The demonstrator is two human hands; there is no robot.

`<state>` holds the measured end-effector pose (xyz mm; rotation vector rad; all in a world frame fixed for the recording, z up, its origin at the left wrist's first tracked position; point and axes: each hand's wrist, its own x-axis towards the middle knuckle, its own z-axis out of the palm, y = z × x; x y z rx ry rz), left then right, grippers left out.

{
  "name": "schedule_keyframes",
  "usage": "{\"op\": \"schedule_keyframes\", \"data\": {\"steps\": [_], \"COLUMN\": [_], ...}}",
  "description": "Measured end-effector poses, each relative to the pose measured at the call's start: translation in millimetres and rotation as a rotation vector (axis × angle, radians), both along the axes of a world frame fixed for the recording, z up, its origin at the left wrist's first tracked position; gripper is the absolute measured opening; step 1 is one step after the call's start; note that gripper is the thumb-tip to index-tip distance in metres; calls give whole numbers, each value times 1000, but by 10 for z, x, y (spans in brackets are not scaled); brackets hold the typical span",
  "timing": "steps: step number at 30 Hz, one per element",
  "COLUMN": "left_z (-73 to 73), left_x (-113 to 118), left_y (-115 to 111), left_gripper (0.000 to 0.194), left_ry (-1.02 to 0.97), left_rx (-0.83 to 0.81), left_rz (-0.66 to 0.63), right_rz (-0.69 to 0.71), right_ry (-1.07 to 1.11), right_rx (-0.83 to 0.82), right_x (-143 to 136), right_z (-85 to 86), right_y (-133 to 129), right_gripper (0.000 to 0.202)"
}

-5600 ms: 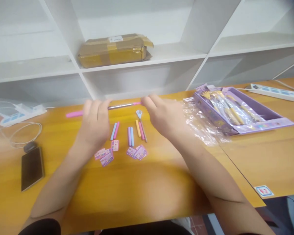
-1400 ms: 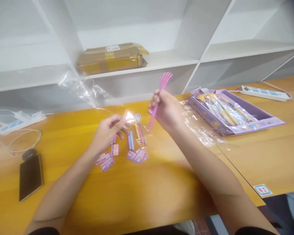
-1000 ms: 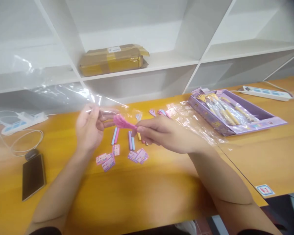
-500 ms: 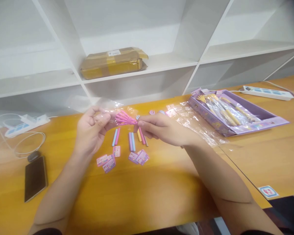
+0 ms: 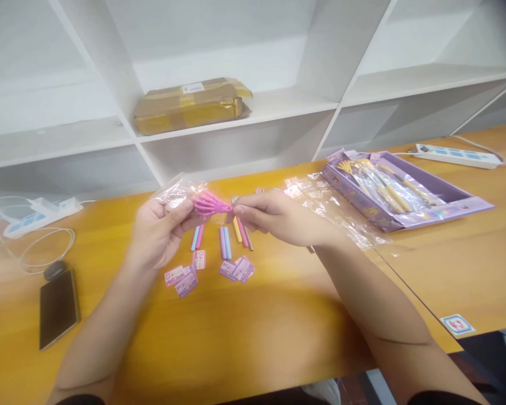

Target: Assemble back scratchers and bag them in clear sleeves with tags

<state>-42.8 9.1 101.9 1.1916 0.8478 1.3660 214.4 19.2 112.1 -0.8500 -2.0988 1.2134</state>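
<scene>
A pink hand-shaped back scratcher head [image 5: 212, 203] is held up between my two hands over the table. My left hand [image 5: 157, 229] is closed, pinching a clear plastic bag [image 5: 179, 190] by the scratcher's finger end. With thumb and index finger, my right hand [image 5: 278, 216] grips the scratcher at its narrow neck; any handle beyond is hidden behind that hand. Below and behind them lie several coloured handles, among them a blue and pink pair [image 5: 197, 238], a purple and blue pair [image 5: 225, 243] and a yellow one [image 5: 237, 229].
Small printed cards lie in a left pile [image 5: 185, 278] and a right pile [image 5: 238, 269]. A purple box [image 5: 442, 216] with wrapped scratchers stands at right beside loose plastic wrappers [image 5: 341, 219]. A phone [image 5: 59, 309] and power strip [image 5: 44, 216] are left; a taped carton [image 5: 189, 109] sits on the shelf.
The clear bag now bunches above my left hand instead of stretching out to the left. The pink scratcher shows more plainly, and my right hand keeps its grip at the neck.
</scene>
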Motion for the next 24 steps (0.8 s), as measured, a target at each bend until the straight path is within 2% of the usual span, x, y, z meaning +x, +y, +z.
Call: {"op": "schedule_keyframes", "data": {"steps": [7,17,20,24], "left_z": [-63,-111,-137,-196], "left_x": [2,1,33,45], "left_y": [5,-30,-58,-44], "left_gripper": [31,43,40,35], "left_ry": [53,194,262,322], "left_rx": [16,52,39,-20], "left_rz": [1,81,51,-13], "right_rz": [-93,-208,-224,-239], "right_ry": [107,131,149,124], "right_rx": [-18,-45,-114,-105], "right_x": [-27,-96,-178,-243], "right_z": [-107,-151,-165,-215], "right_y": [57,60,31,25], "right_gripper": [21,32,36,35]}}
